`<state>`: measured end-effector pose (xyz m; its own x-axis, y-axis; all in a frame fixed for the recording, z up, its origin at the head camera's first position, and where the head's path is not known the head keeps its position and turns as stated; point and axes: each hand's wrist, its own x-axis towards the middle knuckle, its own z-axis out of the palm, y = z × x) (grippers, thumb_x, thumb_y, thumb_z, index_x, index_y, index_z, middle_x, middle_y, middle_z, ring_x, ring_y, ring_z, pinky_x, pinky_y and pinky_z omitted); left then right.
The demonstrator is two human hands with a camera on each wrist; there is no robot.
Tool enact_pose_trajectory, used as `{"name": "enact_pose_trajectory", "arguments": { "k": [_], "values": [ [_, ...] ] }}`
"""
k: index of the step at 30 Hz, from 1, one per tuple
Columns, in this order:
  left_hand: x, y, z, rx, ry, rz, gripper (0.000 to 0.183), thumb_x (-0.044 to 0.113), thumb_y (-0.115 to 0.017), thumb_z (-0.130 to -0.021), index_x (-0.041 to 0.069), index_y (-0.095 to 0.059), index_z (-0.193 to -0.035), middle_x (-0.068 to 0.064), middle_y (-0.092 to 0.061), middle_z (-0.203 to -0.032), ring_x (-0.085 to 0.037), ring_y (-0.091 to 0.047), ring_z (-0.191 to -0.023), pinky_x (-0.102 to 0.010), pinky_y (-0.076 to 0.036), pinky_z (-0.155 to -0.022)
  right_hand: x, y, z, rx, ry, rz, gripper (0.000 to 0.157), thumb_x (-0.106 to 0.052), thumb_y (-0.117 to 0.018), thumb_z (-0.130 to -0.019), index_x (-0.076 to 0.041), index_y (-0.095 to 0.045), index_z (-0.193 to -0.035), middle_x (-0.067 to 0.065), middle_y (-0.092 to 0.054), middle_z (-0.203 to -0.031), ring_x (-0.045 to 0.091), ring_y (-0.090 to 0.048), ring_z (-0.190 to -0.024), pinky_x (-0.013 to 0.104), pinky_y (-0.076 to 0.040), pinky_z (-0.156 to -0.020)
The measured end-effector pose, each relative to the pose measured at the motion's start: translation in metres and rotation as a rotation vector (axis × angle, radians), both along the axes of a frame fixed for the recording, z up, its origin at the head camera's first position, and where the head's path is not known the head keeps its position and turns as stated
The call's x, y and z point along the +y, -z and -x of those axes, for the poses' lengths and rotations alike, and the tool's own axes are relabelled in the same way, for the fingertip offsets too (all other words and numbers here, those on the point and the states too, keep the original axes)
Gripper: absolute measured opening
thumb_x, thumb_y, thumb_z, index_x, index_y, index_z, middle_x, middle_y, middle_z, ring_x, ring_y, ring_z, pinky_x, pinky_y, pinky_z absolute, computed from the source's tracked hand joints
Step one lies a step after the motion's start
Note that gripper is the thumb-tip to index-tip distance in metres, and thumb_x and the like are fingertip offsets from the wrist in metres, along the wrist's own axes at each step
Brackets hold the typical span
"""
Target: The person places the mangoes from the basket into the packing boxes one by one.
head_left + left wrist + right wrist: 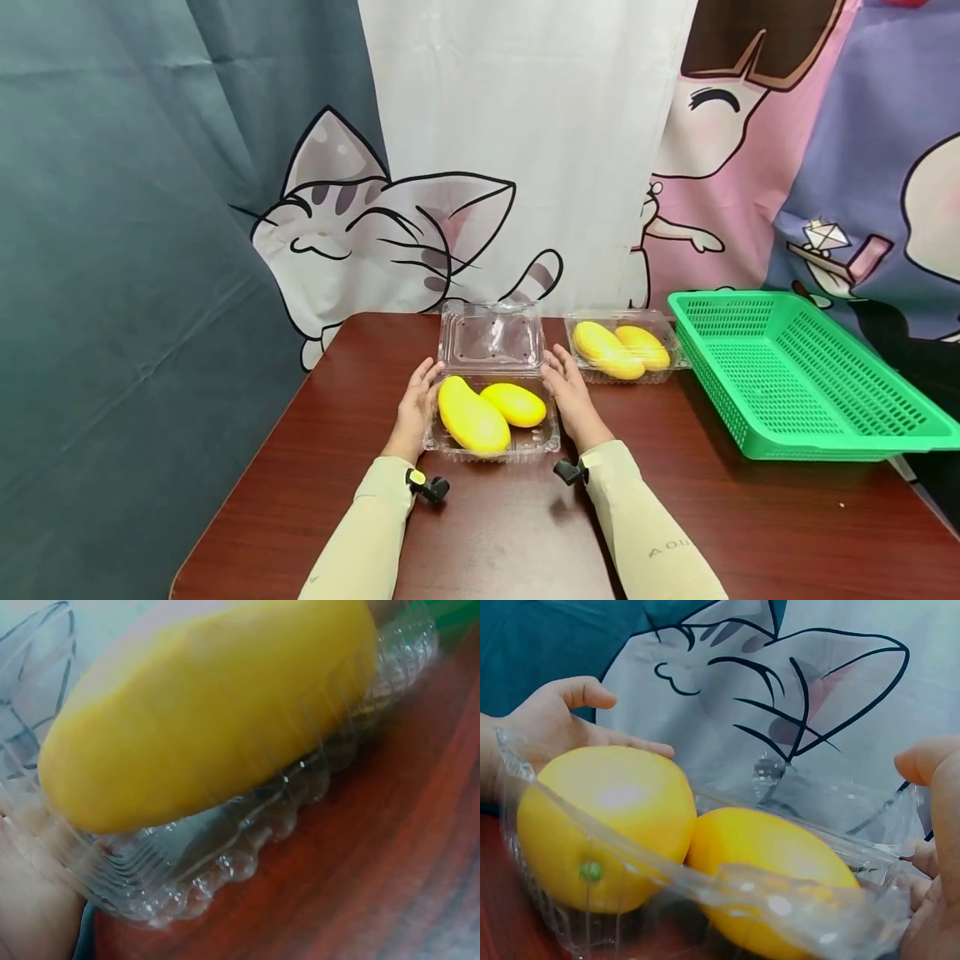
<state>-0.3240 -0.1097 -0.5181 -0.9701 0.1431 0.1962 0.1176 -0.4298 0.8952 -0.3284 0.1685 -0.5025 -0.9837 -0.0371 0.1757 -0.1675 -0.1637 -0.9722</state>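
Observation:
A clear plastic clamshell box (pixel 552 440) stands on the table in front of me, its lid (pixel 491 337) raised at the back. Inside lie a long yellow mango (pixel 471 419) and a shorter one (pixel 516 404), side by side. My left hand (pixel 415 410) rests along the box's left side with fingers fairly straight. On the opposite side, my right hand (pixel 573 398) touches the box near the hinge, thumb raised in the right wrist view. Up close in the left wrist view, one mango (pixel 210 712) shows through the ribbed wall.
Behind my right hand sits a second clear box with two yellow mangoes (pixel 600 346), its lid down. A green plastic basket (pixel 802 446) stands at the table's right side. Beyond the back edge hangs a curtain (pixel 525 125) with cartoon figures.

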Motion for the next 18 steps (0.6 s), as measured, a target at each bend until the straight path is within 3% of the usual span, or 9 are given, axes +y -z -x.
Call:
{"name": "enact_pose_trajectory", "arguments": {
  "k": [7,12,15,18],
  "values": [
    [-0.006,-0.002,0.01,0.045,0.044,-0.015,0.061,0.016,-0.018,-0.102,0.003,-0.008,-0.161,-0.025,-0.014,-0.165,-0.044,-0.018,-0.149,-0.043,-0.014,-0.123,0.004,-0.007,0.003,0.039,-0.013,0.075,0.065,-0.017,-0.047,-0.108,-0.003,-0.013,-0.161,0.021,-0.027,-0.163,0.032,-0.025,-0.15,0.049,-0.022,-0.121],
    [-0.019,-0.004,0.018,0.095,0.106,0.037,0.063,0.019,-0.017,-0.101,0.004,-0.006,-0.161,-0.023,-0.013,-0.166,-0.044,-0.014,-0.15,-0.056,-0.004,-0.122,0.006,-0.016,0.003,0.077,-0.011,0.066,0.064,-0.018,-0.046,-0.107,-0.003,-0.013,-0.161,0.021,-0.03,-0.162,0.034,-0.026,-0.15,0.051,-0.019,-0.121],
    [-0.026,-0.015,0.019,0.108,0.138,0.095,0.062,0.022,-0.016,-0.103,0.005,-0.006,-0.162,-0.023,-0.013,-0.166,-0.043,-0.012,-0.151,-0.058,-0.002,-0.121,0.007,-0.027,0.002,0.091,-0.002,0.0,0.065,-0.021,-0.046,-0.107,-0.003,-0.013,-0.161,0.02,-0.031,-0.161,0.033,-0.026,-0.15,0.053,-0.018,-0.121],
    [-0.031,-0.033,0.018,0.116,0.145,0.157,0.061,0.026,-0.015,-0.104,0.005,-0.008,-0.162,-0.024,-0.014,-0.166,-0.042,-0.013,-0.152,-0.059,-0.003,-0.12,0.008,-0.041,-0.002,0.074,0.01,-0.087,0.067,-0.025,-0.048,-0.107,-0.007,-0.014,-0.162,0.018,-0.033,-0.161,0.031,-0.028,-0.149,0.051,-0.019,-0.122]
  ]
}}
